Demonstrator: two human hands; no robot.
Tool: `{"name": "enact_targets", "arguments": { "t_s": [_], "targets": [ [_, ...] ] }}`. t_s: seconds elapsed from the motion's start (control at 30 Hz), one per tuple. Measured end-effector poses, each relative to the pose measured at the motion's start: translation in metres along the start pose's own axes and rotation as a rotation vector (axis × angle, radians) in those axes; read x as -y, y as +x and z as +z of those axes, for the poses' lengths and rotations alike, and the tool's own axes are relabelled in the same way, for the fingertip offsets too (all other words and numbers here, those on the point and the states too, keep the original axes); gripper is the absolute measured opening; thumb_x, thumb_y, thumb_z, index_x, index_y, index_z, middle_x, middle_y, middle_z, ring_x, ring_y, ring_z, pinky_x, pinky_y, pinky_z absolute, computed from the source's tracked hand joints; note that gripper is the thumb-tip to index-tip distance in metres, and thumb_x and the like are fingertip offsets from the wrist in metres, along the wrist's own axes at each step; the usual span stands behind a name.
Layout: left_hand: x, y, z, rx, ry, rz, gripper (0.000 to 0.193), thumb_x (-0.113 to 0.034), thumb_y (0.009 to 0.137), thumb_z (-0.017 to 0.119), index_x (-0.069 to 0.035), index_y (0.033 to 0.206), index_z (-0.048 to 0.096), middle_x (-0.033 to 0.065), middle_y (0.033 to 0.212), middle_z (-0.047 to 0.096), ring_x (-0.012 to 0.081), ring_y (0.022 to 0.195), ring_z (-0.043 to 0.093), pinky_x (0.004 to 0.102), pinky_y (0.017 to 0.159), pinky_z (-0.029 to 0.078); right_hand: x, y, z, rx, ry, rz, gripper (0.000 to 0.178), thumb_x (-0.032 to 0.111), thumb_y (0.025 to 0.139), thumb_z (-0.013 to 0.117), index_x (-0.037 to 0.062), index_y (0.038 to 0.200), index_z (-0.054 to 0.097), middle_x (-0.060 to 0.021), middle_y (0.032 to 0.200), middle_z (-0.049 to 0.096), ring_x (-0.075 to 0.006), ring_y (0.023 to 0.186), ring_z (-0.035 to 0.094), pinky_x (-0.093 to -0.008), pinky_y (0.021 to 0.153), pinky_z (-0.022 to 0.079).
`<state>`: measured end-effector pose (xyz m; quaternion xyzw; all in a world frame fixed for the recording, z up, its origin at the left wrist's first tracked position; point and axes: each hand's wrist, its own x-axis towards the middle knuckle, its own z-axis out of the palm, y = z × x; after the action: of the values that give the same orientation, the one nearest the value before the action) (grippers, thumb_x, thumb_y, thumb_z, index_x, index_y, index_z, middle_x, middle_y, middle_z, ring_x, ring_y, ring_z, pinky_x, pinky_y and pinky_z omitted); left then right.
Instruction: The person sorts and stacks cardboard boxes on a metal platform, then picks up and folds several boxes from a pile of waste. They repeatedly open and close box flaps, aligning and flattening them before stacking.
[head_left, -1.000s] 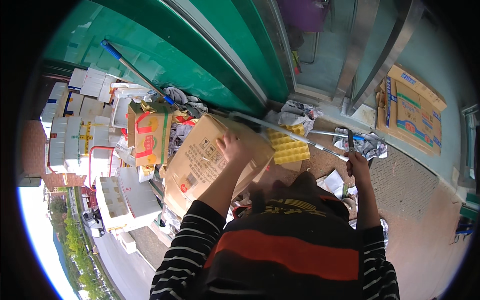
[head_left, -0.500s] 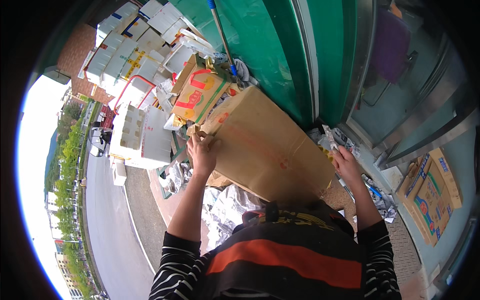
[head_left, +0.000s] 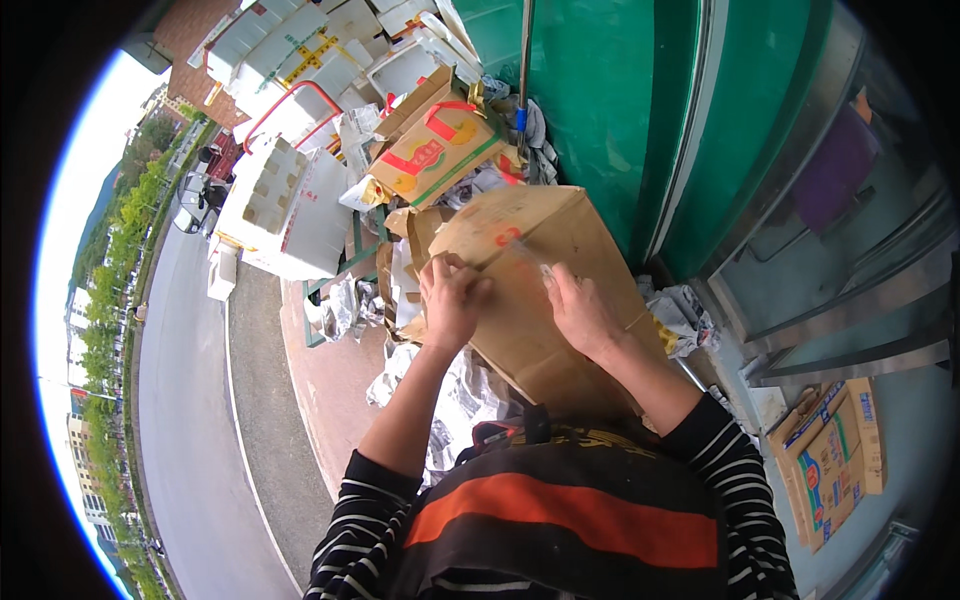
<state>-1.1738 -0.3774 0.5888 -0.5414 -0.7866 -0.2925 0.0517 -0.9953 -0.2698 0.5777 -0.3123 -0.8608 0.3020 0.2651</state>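
Note:
A large brown cardboard box (head_left: 560, 330) stands tilted against the front of my apron, its far left side open with loose flaps (head_left: 392, 270). My left hand (head_left: 455, 300) is closed on the box's left edge, fingers curled over it. Over the top face, my right hand (head_left: 582, 312) is wrapped around a knife (head_left: 528, 258); the thin pale blade points toward the far left and is blurred. Whether the blade touches the cardboard, I cannot tell.
A printed fruit carton (head_left: 435, 150) sits beyond the box, among crumpled newspaper (head_left: 345, 308). White foam boxes (head_left: 290, 205) are stacked at the far left. A green wall (head_left: 600, 110) and glass door stand right, with flattened cartons (head_left: 835, 460) nearby. The road (head_left: 185, 400) runs along the left.
My right hand has brought the knife from beside the box to over its top face. My left hand has moved from the flap corner nearer along the left edge. The view has shifted.

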Motion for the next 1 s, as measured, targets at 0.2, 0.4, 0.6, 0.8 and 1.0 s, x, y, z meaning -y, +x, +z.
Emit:
{"name": "enact_targets", "arguments": {
  "t_s": [0.2,0.4,0.6,0.8,1.0],
  "targets": [
    [0.005,0.012,0.011,0.004,-0.021,0.065,0.016,-0.019,0.074,0.069,-0.005,0.078,0.063,0.0087,0.105,0.046,0.0304,0.108,0.037,0.0406,0.094,0.029,0.005,0.008,-0.009,0.066,-0.125,-0.004,0.018,0.02,0.09,0.048,0.0035,0.083,0.05,-0.0196,0.063,0.061,-0.038,0.061,0.061,-0.049,0.059,0.047],
    [0.004,0.023,0.022,0.01,-0.053,0.101,0.016,-0.019,0.074,0.069,-0.005,0.076,0.062,0.008,0.105,0.046,0.0304,0.108,0.037,0.041,0.094,0.028,0.0,0.018,-0.022,0.141,-0.104,0.065,0.02,0.017,0.089,0.046,0.0014,0.08,0.054,-0.0227,0.071,0.061,-0.0419,0.07,0.06,-0.0509,0.064,0.046],
    [0.003,0.033,0.029,0.041,-0.057,0.082,0.016,-0.02,0.074,0.069,-0.006,0.077,0.063,0.0066,0.106,0.046,0.0306,0.109,0.036,0.0416,0.094,0.028,0.009,0.045,-0.03,0.247,-0.156,0.158,0.017,0.008,0.08,0.049,-0.0006,0.085,0.062,-0.0228,0.081,0.064,-0.0376,0.079,0.063,-0.0452,0.07,0.05],
    [0.013,0.041,0.041,0.033,-0.096,0.054,0.011,-0.015,0.071,0.07,-0.008,0.078,0.066,0.006,0.107,0.047,0.0311,0.11,0.038,0.0419,0.095,0.029,0.005,0.051,-0.019,0.284,-0.296,0.12,0.019,0.008,0.079,0.049,-0.0005,0.082,0.066,-0.0206,0.079,0.065,-0.0343,0.079,0.065,-0.0431,0.071,0.051],
    [0.019,0.047,0.048,0.066,-0.123,0.054,0.015,-0.019,0.073,0.07,-0.006,0.077,0.064,0.0065,0.106,0.046,0.0306,0.11,0.036,0.0417,0.095,0.029,0.006,0.051,-0.018,0.323,-0.293,0.195,0.019,0.009,0.079,0.049,0.0004,0.081,0.067,-0.0206,0.079,0.065,-0.0339,0.079,0.065,-0.0422,0.07,0.051]
  ]
}}
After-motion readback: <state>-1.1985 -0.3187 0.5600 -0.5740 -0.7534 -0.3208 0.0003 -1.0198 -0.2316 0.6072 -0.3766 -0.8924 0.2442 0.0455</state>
